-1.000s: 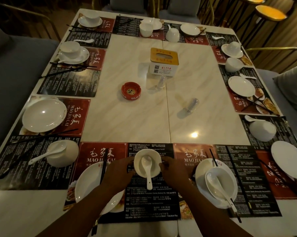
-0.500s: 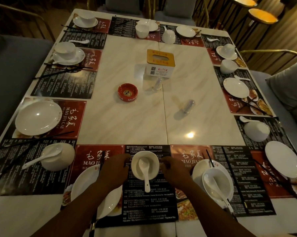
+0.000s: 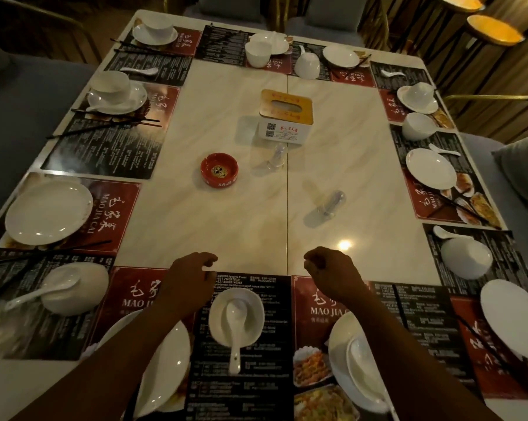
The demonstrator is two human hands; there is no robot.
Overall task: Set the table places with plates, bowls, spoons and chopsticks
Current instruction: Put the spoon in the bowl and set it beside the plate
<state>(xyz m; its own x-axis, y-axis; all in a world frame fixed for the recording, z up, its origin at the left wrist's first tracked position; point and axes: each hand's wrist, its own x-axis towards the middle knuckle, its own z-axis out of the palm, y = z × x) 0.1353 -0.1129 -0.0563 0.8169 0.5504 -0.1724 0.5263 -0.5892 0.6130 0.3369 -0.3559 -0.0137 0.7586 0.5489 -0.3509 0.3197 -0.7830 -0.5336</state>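
- The table (image 3: 226, 214) is big and pale, with place mats all round its edge. Most places have a plate, a bowl, a spoon and chopsticks, but many look messy, so I think the job is about half done.
- The plate (image 3: 165, 360) near the person lies flat under the left arm, just beside the bowl.
- The left hand (image 3: 189, 278) and the right hand (image 3: 335, 275) hang over the near edge of the table, 1 on each side of the bowl. Both are loosely curled and hold nothing. They do not touch the bowl.
- The bowl (image 3: 236, 314) sits upright on the dark mat (image 3: 241, 390), right in front of the person, between the 2 arms.
- The spoon (image 3: 235, 329) lies in the bowl. Its long side runs from far to near. The scoop end is inside the bowl, and the handle sticks out over the rim and points at the person.
- I think this bowl step is finished. Next, the hands should reach for another place that needs tidying, like the tipped bowl (image 3: 74, 290) on the left. That needs a soft, steady grip so nothing clinks or slips.
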